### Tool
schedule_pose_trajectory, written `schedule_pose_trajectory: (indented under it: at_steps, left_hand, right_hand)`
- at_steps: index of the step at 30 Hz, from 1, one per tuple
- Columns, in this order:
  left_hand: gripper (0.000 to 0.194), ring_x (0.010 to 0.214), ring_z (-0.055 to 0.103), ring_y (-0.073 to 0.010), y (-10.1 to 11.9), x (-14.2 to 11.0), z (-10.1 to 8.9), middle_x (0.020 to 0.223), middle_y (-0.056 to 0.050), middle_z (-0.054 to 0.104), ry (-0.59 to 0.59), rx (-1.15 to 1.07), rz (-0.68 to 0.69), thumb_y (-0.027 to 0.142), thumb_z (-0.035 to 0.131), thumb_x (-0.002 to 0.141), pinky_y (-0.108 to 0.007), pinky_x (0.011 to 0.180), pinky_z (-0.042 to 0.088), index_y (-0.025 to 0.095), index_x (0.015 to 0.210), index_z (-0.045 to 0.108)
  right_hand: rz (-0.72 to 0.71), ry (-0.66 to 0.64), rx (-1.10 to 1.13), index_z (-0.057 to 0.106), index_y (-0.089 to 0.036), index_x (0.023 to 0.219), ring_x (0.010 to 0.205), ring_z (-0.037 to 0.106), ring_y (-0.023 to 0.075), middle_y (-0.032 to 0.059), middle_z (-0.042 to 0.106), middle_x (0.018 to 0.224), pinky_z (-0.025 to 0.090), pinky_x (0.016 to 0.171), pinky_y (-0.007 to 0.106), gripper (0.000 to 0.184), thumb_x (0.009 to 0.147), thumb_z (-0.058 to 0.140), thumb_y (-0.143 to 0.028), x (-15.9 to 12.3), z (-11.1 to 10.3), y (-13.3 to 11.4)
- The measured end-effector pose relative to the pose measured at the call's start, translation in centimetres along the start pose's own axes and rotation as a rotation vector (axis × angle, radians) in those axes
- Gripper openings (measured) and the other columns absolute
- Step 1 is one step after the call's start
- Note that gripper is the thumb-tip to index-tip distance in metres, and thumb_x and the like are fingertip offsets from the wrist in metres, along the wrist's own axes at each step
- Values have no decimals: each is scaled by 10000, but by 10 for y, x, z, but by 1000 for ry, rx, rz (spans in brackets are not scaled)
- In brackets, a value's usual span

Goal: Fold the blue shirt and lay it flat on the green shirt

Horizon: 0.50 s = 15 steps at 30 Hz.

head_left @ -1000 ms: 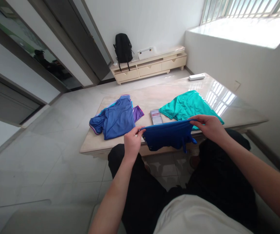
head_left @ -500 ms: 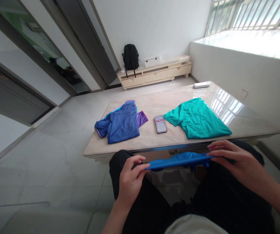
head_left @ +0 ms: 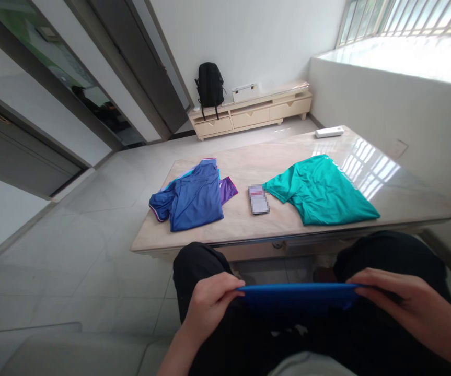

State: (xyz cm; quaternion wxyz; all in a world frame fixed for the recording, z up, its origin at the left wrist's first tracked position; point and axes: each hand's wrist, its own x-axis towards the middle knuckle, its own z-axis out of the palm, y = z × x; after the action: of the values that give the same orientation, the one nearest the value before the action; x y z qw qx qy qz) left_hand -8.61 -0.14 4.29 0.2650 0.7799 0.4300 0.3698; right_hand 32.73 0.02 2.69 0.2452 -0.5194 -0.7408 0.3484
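Note:
A bright blue garment (head_left: 299, 296) is stretched taut between my two hands, low over my lap. My left hand (head_left: 213, 300) pinches its left end between thumb and fingers. At the other end, my right hand (head_left: 395, 297) grips the opposite corner. The lower part of the blue cloth hangs into shadow, so its full shape is hidden. Beyond it on the table lies a folded navy shirt (head_left: 197, 198), with a purple garment (head_left: 228, 191) sticking out from under it. A green shirt (head_left: 323, 190) lies half-folded on the right.
The marble-topped table (head_left: 241, 230) stands just past my knees. A blurred, phone-sized object (head_left: 258, 199) lies between the shirts, and a white oblong device (head_left: 329, 132) sits at the far edge. Behind are a low cabinet (head_left: 251, 116) and a black backpack (head_left: 210, 86).
Both hands have come down and closer to my body with the blue garment. Its top edge is now pulled straight. The view has shifted slightly; the clothes on the table stay put.

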Motion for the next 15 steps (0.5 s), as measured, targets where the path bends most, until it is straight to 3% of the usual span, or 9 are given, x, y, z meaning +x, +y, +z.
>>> schedule_pose_trajectory:
  at_steps: [5, 10, 12, 15]
  left_hand:
    - [103, 788, 739, -172, -25, 16, 7, 866, -24, 781, 104, -4, -125, 193, 694, 927, -255, 739, 604, 239, 942, 785]
    - [89, 748, 733, -167, -22, 22, -5, 863, -19, 772, 205, 61, -158, 217, 698, 924, -243, 685, 616, 242, 936, 782]
    - [112, 754, 740, -166, -16, 17, -12, 882, -13, 777, 195, 93, -129, 205, 693, 924, -241, 699, 619, 258, 967, 782]
    - [192, 798, 756, -174, -11, 5, -20, 934, -17, 790, 79, 119, -90, 189, 659, 937, -239, 730, 623, 281, 1050, 783]
  right_hand:
    - [-43, 19, -95, 784, -344, 1067, 834, 754, 248, 39, 792, 999, 608, 725, 296, 247, 925, 639, -484, 10, 7, 3]
    - [-151, -60, -116, 765, -320, 1097, 923, 716, 210, 62, 734, 1129, 563, 785, 262, 234, 985, 568, -378, 30, -1, -20]
    - [-173, -79, -101, 769, -302, 1042, 851, 702, 186, 67, 721, 1072, 539, 734, 244, 230, 992, 552, -361, 34, -6, -31]
    - [-184, -129, -101, 760, -310, 976, 752, 681, 160, 47, 706, 969, 493, 659, 238, 228, 995, 537, -356, 36, -10, -41]
